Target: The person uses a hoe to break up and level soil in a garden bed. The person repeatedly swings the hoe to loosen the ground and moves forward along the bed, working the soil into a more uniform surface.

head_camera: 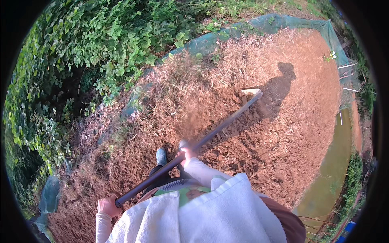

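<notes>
A long-handled hoe (225, 123) slants from the lower left to the upper right across the view. Near the butt end of its handle, my left hand (108, 207) is closed around it. Further along the handle, my right hand (187, 155) has its fingers wrapped about it, slightly blurred. The pale hoe blade (251, 91) is at the far end, against loose reddish-brown clods (235, 101). Below the handle, a blue boot (161, 156) stands on the broken soil. A white towel (212, 215) hangs over my front.
Dry cut grass (182, 76) covers the soil on the left, beside green netting (206, 42). Dense leafy vines (121, 33) grow beyond it. On the right, the earth bank ends at murky water (328, 170). My shadow (279, 88) falls near the blade.
</notes>
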`<control>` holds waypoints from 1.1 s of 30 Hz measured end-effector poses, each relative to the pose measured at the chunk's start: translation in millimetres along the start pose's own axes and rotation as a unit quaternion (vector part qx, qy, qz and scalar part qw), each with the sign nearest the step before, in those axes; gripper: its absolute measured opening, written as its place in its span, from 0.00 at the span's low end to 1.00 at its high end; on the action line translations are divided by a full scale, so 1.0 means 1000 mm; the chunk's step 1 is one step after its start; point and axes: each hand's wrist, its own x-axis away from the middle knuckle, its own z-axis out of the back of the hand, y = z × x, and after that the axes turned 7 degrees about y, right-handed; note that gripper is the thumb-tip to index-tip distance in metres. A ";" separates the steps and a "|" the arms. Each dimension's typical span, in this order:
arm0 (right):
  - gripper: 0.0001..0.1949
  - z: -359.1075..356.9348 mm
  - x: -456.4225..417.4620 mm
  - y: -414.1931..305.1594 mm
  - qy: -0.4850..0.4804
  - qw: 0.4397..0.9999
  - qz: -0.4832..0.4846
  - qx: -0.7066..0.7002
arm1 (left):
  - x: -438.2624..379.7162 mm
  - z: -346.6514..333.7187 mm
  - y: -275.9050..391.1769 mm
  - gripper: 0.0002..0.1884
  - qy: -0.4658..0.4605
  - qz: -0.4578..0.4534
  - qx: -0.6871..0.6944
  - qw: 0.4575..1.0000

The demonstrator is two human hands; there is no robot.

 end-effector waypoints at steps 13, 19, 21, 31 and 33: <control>0.06 0.011 0.046 -0.165 -0.044 0.979 0.194 -0.052 | -0.087 -0.032 0.101 0.13 0.048 -0.066 0.080 0.993; 0.09 0.023 0.030 -0.218 -0.037 0.970 0.226 -0.082 | -0.093 -0.007 0.138 0.14 0.084 -0.165 0.140 0.973; 0.09 0.026 0.001 -0.192 -0.032 0.977 0.204 -0.057 | -0.079 0.014 0.129 0.14 0.061 -0.152 0.105 0.981; 0.10 0.002 0.010 -0.001 0.038 0.998 0.042 0.024 | -0.005 -0.011 -0.013 0.14 -0.019 -0.016 0.033 0.999; 0.10 0.001 0.011 -0.009 0.013 0.999 0.034 -0.018 | -0.012 -0.013 -0.015 0.13 0.013 -0.029 0.017 0.999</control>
